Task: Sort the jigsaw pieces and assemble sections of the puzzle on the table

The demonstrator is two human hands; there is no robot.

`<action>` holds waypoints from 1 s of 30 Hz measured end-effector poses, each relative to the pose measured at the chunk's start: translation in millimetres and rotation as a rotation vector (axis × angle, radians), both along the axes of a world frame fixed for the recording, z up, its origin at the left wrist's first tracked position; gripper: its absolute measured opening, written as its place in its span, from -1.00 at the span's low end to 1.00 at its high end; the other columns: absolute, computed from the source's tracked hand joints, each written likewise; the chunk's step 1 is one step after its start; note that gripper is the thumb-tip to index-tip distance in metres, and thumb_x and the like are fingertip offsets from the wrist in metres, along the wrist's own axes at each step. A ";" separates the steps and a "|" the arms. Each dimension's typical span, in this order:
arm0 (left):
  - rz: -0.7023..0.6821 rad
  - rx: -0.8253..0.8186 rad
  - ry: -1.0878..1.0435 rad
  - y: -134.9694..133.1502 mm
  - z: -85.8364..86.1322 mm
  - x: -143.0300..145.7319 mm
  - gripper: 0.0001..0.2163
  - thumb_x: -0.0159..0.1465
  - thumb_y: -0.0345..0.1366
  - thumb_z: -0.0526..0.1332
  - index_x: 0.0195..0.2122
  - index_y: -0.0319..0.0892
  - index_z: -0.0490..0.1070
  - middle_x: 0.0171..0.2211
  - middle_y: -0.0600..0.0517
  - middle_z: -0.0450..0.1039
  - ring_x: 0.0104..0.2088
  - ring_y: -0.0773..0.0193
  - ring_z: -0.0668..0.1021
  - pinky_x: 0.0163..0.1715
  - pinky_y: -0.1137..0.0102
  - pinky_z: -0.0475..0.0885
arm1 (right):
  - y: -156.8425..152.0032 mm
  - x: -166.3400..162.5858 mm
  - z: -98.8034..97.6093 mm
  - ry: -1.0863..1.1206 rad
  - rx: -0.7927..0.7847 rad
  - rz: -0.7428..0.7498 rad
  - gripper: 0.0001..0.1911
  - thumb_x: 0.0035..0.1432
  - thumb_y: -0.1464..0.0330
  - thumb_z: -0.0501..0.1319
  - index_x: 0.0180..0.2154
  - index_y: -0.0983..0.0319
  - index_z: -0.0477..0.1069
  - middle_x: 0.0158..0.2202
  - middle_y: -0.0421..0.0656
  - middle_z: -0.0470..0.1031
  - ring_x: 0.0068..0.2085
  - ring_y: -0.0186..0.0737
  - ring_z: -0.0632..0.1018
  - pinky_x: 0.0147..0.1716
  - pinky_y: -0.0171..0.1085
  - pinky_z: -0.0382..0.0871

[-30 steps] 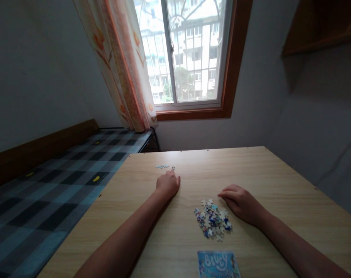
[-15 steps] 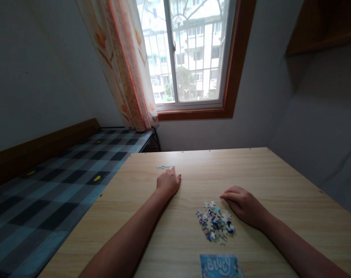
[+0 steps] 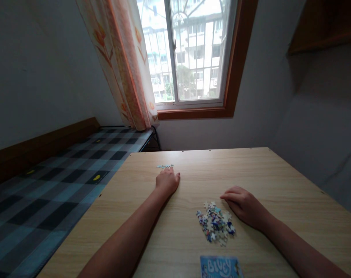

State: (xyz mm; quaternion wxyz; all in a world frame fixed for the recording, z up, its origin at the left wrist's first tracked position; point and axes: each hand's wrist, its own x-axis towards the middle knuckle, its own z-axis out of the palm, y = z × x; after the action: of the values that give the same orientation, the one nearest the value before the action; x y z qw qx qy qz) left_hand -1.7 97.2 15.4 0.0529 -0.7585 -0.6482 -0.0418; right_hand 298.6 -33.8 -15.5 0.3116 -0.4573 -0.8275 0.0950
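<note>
My left hand (image 3: 167, 181) lies palm down on the wooden table (image 3: 279, 181), its fingers stretched toward a short row of joined blue puzzle pieces (image 3: 164, 166) and touching its right end. My right hand (image 3: 243, 206) rests flat on the table with fingers loosely curled, just right of a heap of loose puzzle pieces (image 3: 216, 223); nothing shows in it. A blue "Bluey" puzzle box or card (image 3: 221, 266) lies at the near edge, below the heap.
A bed with a dark checked cover (image 3: 48, 181) runs along the table's left side. Behind the table are a window (image 3: 192, 54) with a wooden frame, an orange patterned curtain (image 3: 126, 65) and grey walls. A wooden shelf (image 3: 323, 23) hangs top right.
The loose single piece near my left fingertips has closed up against the row of joined pieces. My right hand has stayed put; the view shifted slightly.
</note>
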 end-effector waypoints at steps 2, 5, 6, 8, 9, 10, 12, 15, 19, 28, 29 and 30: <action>-0.002 0.005 0.002 0.4 -0.9 -0.2 -0.49 0.40 -0.05 -0.04 0.19 -0.32 0.33 0.09 -0.27 0.43 0.04 0.00 0.48 -0.03 0.24 0.39 | -0.1 -0.1 0.1 0.002 0.000 -0.002 -0.73 0.32 0.45 0.08 -0.14 0.18 0.56 -0.18 -0.08 0.53 -0.14 -0.22 0.51 -0.10 -0.24 0.41; -0.008 0.030 0.005 0.4 -2.4 -0.8 -0.49 0.40 -0.06 -0.02 0.20 -0.34 0.32 0.09 -0.27 0.43 0.05 0.00 0.48 -0.01 0.25 0.39 | -0.1 -0.2 0.4 0.006 0.003 0.001 -0.73 0.33 0.44 0.07 -0.14 0.19 0.56 -0.18 -0.07 0.53 -0.13 -0.23 0.51 -0.10 -0.24 0.41; -0.009 0.036 0.005 0.3 -2.8 -1.0 -0.49 0.40 -0.07 -0.02 0.20 -0.34 0.32 0.09 -0.27 0.43 0.05 0.00 0.48 -0.01 0.25 0.38 | -0.1 -0.2 0.6 0.006 0.004 0.002 -0.72 0.33 0.44 0.07 -0.14 0.19 0.56 -0.18 -0.07 0.53 -0.13 -0.22 0.51 -0.09 -0.24 0.41; -0.012 0.040 0.006 0.2 -3.3 -1.2 -0.49 0.40 -0.07 -0.02 0.20 -0.33 0.33 0.09 -0.27 0.43 0.05 0.00 0.48 -0.01 0.25 0.38 | 0.0 -0.2 0.8 0.004 0.011 0.003 -0.72 0.33 0.44 0.07 -0.14 0.19 0.56 -0.18 -0.06 0.53 -0.13 -0.22 0.52 -0.10 -0.24 0.41; -0.013 0.037 0.007 0.1 -3.4 -1.3 -0.49 0.40 -0.07 -0.03 0.20 -0.33 0.32 0.09 -0.27 0.43 0.06 0.01 0.47 0.00 0.25 0.38 | 0.0 -0.3 1.0 0.003 0.016 0.002 -0.72 0.33 0.43 0.07 -0.14 0.19 0.56 -0.18 -0.06 0.54 -0.14 -0.22 0.52 -0.10 -0.24 0.42; -0.014 0.032 0.010 0.0 -3.4 -1.2 -0.49 0.40 -0.07 -0.03 0.20 -0.32 0.32 0.09 -0.27 0.42 0.06 0.01 0.47 0.00 0.26 0.38 | 0.0 -0.4 1.1 0.003 0.019 0.001 -0.72 0.33 0.43 0.07 -0.14 0.19 0.57 -0.18 -0.06 0.54 -0.14 -0.22 0.52 -0.10 -0.24 0.42; -0.016 0.023 0.015 -0.1 -3.2 -1.1 -0.49 0.40 -0.07 -0.03 0.21 -0.32 0.31 0.10 -0.28 0.42 0.08 0.01 0.46 0.02 0.26 0.36 | -0.1 -0.8 1.5 0.005 0.022 0.001 -0.72 0.33 0.43 0.07 -0.15 0.19 0.57 -0.18 -0.05 0.54 -0.14 -0.22 0.52 -0.10 -0.23 0.42; -0.013 0.012 0.020 -0.2 -2.8 -1.0 -0.49 0.41 -0.06 -0.04 0.23 -0.32 0.29 0.12 -0.28 0.40 0.11 0.01 0.44 0.04 0.25 0.35 | -0.3 -1.2 1.7 0.012 0.028 0.004 -0.72 0.33 0.42 0.07 -0.15 0.19 0.57 -0.18 -0.05 0.54 -0.14 -0.22 0.53 -0.11 -0.24 0.43; -0.006 0.004 0.018 -0.2 -2.7 -1.1 -0.48 0.41 -0.05 -0.06 0.23 -0.30 0.29 0.12 -0.28 0.40 0.09 0.01 0.45 0.03 0.24 0.36 | -0.1 -0.9 0.9 0.016 0.030 0.002 -0.72 0.33 0.40 0.07 -0.15 0.19 0.57 -0.18 -0.05 0.55 -0.14 -0.22 0.53 -0.11 -0.24 0.44; -0.016 0.044 -0.013 0.2 -3.9 -1.9 -0.51 0.39 -0.07 -0.02 0.17 -0.32 0.35 0.08 -0.27 0.43 0.07 0.00 0.46 0.00 0.25 0.38 | 0.2 -0.4 0.5 0.003 0.035 0.002 -0.71 0.34 0.41 0.06 -0.15 0.20 0.57 -0.18 -0.05 0.55 -0.14 -0.22 0.54 -0.11 -0.24 0.44; -0.017 0.042 -0.012 0.1 -4.0 -1.9 -0.51 0.39 -0.07 -0.02 0.17 -0.32 0.35 0.08 -0.27 0.43 0.08 0.00 0.46 0.01 0.25 0.37 | 0.1 -0.5 0.5 0.006 0.040 0.002 -0.71 0.34 0.41 0.07 -0.15 0.20 0.57 -0.18 -0.05 0.55 -0.15 -0.22 0.54 -0.11 -0.24 0.44; -0.016 0.038 -0.009 0.0 -4.0 -1.8 -0.51 0.39 -0.07 -0.02 0.18 -0.31 0.34 0.09 -0.27 0.43 0.09 0.01 0.45 0.02 0.25 0.37 | 0.1 -0.7 0.5 0.010 0.044 0.003 -0.72 0.34 0.41 0.07 -0.15 0.20 0.58 -0.18 -0.04 0.55 -0.15 -0.22 0.54 -0.12 -0.24 0.44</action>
State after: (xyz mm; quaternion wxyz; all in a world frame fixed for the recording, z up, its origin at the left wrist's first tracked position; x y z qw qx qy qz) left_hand -3.6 97.2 11.4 0.0639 -0.7623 -0.6415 -0.0582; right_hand 297.9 -33.7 -15.0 0.3258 -0.4488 -0.8283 0.0793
